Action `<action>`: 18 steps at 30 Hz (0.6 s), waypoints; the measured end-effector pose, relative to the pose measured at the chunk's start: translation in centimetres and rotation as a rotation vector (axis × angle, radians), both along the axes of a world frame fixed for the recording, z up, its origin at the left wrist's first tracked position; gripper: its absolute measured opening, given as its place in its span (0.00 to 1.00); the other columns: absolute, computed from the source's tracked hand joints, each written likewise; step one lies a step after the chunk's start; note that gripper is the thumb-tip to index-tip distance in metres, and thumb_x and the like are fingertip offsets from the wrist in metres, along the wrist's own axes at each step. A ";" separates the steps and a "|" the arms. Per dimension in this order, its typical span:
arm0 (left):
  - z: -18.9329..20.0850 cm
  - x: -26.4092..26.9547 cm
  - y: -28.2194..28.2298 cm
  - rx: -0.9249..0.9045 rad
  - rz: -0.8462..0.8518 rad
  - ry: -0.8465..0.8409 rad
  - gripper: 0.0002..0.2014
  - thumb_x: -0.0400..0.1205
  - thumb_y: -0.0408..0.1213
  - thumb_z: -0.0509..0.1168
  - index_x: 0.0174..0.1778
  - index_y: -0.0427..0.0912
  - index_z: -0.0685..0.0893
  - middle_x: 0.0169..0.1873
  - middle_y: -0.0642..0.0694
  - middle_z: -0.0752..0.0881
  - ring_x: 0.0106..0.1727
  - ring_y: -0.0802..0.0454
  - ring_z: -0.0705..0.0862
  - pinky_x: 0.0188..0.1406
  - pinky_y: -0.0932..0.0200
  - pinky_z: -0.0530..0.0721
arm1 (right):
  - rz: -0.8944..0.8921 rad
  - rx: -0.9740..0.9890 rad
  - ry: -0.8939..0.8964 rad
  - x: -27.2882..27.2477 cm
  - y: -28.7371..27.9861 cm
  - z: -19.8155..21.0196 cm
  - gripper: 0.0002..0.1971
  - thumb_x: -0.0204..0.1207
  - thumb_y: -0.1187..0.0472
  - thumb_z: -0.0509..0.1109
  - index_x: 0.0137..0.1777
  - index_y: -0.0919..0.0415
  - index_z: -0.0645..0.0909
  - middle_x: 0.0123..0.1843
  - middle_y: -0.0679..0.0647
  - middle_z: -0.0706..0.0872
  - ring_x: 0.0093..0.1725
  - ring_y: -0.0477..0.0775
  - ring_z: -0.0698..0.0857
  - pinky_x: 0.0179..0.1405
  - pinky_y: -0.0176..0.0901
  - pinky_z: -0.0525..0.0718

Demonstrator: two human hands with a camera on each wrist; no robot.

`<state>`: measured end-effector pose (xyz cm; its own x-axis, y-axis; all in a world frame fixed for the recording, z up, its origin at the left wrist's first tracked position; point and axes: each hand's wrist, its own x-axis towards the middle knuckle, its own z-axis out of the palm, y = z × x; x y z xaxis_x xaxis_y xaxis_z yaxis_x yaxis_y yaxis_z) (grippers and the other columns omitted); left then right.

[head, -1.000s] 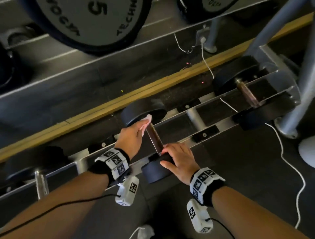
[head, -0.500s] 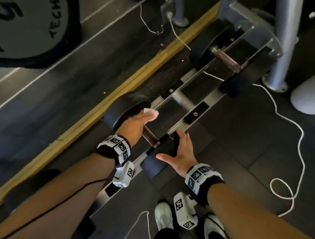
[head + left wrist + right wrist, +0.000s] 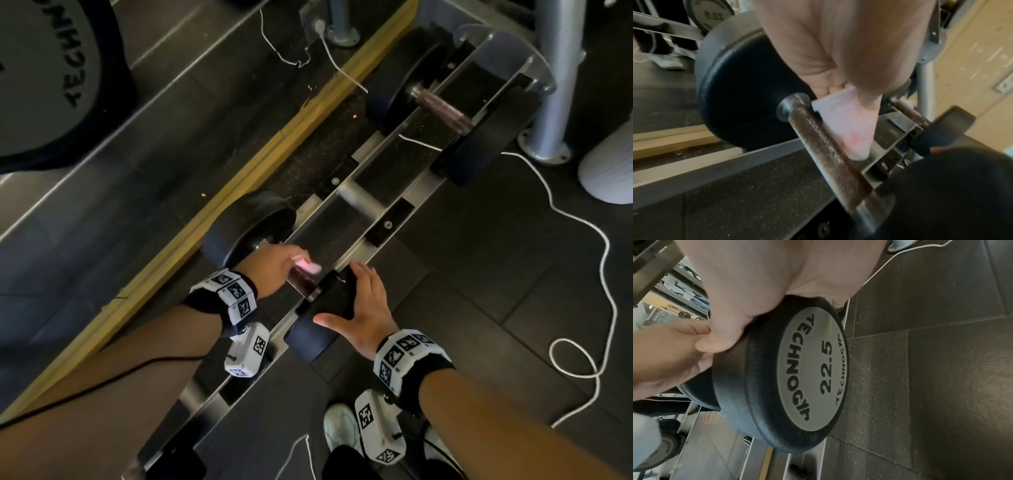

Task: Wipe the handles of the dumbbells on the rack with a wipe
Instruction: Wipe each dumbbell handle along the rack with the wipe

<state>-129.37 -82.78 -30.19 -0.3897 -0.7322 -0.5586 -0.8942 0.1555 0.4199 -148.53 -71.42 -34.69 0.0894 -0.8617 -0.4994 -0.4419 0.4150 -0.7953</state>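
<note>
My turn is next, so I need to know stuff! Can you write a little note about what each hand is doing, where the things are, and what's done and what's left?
Left hand: pinches the wipe, which hangs against the near dumbbell's handle.
Right hand: fingers spread over that dumbbell's front head, marked 22.5, steadying it on the rack.
Done: cannot tell how much of this handle is clean.
Left: finish it, then the far dumbbell's handle.
</note>
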 end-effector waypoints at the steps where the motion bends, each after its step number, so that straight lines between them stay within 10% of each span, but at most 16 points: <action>1: 0.1 0.0 -0.3 -0.063 0.061 0.038 0.19 0.88 0.30 0.55 0.68 0.53 0.82 0.64 0.47 0.86 0.58 0.51 0.86 0.63 0.55 0.82 | -0.003 -0.002 -0.007 0.0 0.0 -0.1 0.59 0.64 0.37 0.80 0.86 0.49 0.46 0.87 0.42 0.48 0.87 0.49 0.40 0.87 0.61 0.49; 6: -1.7 -0.2 0.2 -0.056 -0.123 -0.072 0.26 0.86 0.23 0.58 0.79 0.47 0.73 0.80 0.47 0.72 0.83 0.49 0.64 0.83 0.54 0.53 | -0.003 -0.023 -0.010 0.0 0.0 -0.3 0.59 0.64 0.36 0.80 0.86 0.48 0.45 0.86 0.42 0.48 0.86 0.48 0.41 0.87 0.57 0.48; 13: -3.0 1.5 3.5 -0.055 -0.165 0.031 0.30 0.85 0.24 0.58 0.78 0.60 0.72 0.80 0.60 0.70 0.85 0.60 0.56 0.85 0.53 0.40 | 0.008 -0.009 -0.012 0.0 -0.1 -0.2 0.60 0.64 0.36 0.80 0.86 0.48 0.44 0.86 0.42 0.48 0.86 0.48 0.41 0.87 0.57 0.49; 18: -1.4 0.6 1.8 -0.009 -0.020 0.066 0.22 0.88 0.31 0.55 0.72 0.59 0.79 0.74 0.48 0.79 0.74 0.51 0.76 0.76 0.55 0.71 | 0.002 -0.008 -0.028 -0.1 -0.2 -0.5 0.59 0.62 0.35 0.80 0.86 0.48 0.46 0.86 0.41 0.49 0.86 0.47 0.42 0.86 0.57 0.50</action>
